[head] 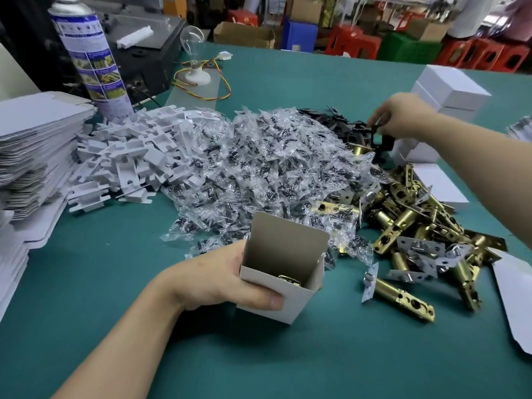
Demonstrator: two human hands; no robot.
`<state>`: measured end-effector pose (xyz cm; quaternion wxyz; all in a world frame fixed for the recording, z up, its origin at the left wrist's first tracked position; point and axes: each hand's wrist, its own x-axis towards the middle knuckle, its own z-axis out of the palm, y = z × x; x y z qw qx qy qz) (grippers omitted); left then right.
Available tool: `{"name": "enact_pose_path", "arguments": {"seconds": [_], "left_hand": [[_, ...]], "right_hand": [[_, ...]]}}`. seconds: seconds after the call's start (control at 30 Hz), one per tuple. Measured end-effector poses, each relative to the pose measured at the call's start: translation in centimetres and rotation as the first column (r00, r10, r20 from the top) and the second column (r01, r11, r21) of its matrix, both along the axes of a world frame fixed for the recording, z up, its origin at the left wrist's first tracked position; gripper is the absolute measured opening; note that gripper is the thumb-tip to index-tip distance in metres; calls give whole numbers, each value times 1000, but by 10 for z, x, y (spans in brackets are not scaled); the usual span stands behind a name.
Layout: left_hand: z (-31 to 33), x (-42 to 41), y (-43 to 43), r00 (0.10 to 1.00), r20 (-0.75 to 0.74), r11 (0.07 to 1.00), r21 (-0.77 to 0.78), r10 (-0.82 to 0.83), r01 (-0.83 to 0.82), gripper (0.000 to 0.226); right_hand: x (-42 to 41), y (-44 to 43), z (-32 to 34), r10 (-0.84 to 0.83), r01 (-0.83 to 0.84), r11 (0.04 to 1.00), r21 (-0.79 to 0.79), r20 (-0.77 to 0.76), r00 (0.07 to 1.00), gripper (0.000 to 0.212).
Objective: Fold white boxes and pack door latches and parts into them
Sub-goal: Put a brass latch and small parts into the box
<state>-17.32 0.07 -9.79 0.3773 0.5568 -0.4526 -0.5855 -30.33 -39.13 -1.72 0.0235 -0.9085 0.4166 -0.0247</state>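
My left hand (213, 280) grips an open white box (276, 295) upright near the table's front, lid flap standing up; a brass latch (289, 281) shows inside it. My right hand (403, 116) reaches to the far right and pinches a dark metal plate (374, 131) at the pile of black plates (342, 125). A heap of brass door latches (417, 226) lies at the right. Clear screw bags (259, 162) fill the middle.
Flat box blanks (31, 145) are stacked at the left, white card inserts (126, 156) beside them. A spray can (89, 56) and a dark machine (144, 53) stand behind. Folded white boxes (449, 90) sit at the far right. A flat blank (515, 295) lies at the right edge.
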Motion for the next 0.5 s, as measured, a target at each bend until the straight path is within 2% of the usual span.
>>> {"name": "enact_pose_path", "arguments": {"seconds": [0.1,0.13,0.2,0.27,0.4,0.5], "left_hand": [[-1,-1,1,1000,5,1000,-22,22,-22,58],[-1,-1,1,1000,6,999,-25,28,-28,58],[-1,-2,2,999,5,999,-34,32,-31,57],[-1,-3,3,999,-21,998,-49,47,-48,55],[-2,-3,5,987,-54,985,-80,150,-154,57],[-4,-1,6,973,-71,969,-99,219,-225,58]], "right_hand": [[9,18,18,29,-11,995,-96,195,980,29],[12,27,24,33,-9,996,-86,286,958,28],[17,50,34,-3,-40,997,73,502,865,24],[20,81,39,-61,-160,949,270,657,751,19],[24,142,25,-246,-322,817,478,794,555,11],[24,176,4,-477,-435,603,668,740,475,16]]}}
